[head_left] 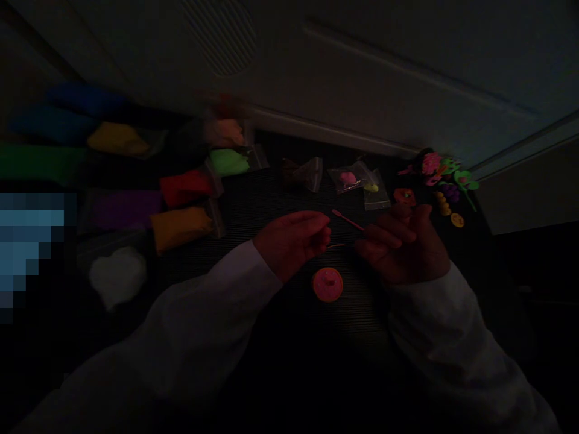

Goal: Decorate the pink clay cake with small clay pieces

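Observation:
My left hand (294, 246) is closed above the dark table, its thumb and fingers pinched together; what they hold, if anything, is too dark to make out. To its right my right hand (404, 247) is turned partly palm up with curled fingers. A thin orange-brown strand (335, 246) shows between the hands; whether either one touches it I cannot tell. The pink modelling tool (347, 219) with a flattened tip runs behind my right fingers. Below and between the hands sits a small round pink clay piece (328, 285) with an orange rim and a raised middle.
Bags of coloured clay spread over the left side, among them orange (181, 230), red (186, 187), light green (229, 162) and white (118, 274). Small bags with pink (348, 178) and yellow (371, 188) clay lie behind the hands. Clay flowers (464, 179) stand back right, near a pale panel (384, 72).

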Tool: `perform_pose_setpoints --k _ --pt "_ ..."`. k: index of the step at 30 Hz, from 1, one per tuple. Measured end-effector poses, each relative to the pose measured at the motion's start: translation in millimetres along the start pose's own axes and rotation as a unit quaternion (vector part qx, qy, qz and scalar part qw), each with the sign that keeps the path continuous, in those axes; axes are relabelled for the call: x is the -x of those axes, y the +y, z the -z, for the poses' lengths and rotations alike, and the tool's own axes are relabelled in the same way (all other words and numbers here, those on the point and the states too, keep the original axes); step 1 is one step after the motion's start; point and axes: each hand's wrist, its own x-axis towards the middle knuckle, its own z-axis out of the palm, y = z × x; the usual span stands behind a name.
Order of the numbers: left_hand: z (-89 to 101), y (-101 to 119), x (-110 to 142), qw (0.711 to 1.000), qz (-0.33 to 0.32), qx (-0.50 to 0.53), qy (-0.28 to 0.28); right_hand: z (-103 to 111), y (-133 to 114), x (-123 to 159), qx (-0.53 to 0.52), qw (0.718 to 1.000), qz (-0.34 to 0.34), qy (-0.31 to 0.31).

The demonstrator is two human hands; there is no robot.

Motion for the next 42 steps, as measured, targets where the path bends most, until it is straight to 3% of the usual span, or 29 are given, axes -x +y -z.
perform_pose_setpoints --k 13,18,21,23,26,29,32,35,42 --pt "-1.1 0.9 1.3 1.000 0.000 -0.002 0.003 0.7 -0.6 -2.6 0.172 0.983 0.058 0.008" --pt "-0.6 0.7 0.8 1.000 -0.004 -0.007 0.002 -1.7 4.1 0.8 0.165 0.984 0.063 -0.024" --pt "-0.7 0.4 0.4 1.000 -0.006 -0.010 -0.003 3.8 11.9 12.9 0.205 0.976 0.076 0.017" --pt "-0.4 0.2 0.1 1.000 -0.006 -0.016 -0.005 11.1 16.7 24.7 0.286 0.953 0.082 0.057" --pt "0.2 -0.1 -0.7 1.000 -0.010 -0.024 -0.008 19.7 20.3 40.7 0.445 0.887 0.093 0.081" --pt "0.0 -0.2 -1.9 1.000 -0.013 -0.027 -0.010 18.8 20.7 47.3 0.570 0.812 0.128 0.015" --pt "-1.5 0.0 -2.8 0.999 -0.014 -0.028 -0.009 12.7 20.6 45.9 0.634 0.757 0.147 -0.058" --pt "-3.4 0.4 -2.8 0.999 -0.005 -0.031 0.010 9.4 20.3 43.8 0.661 0.726 0.163 -0.097" --pt "-5.1 0.9 -1.7 0.999 -0.023 -0.031 -0.003 9.5 20.0 44.6 0.697 0.687 0.165 -0.123"
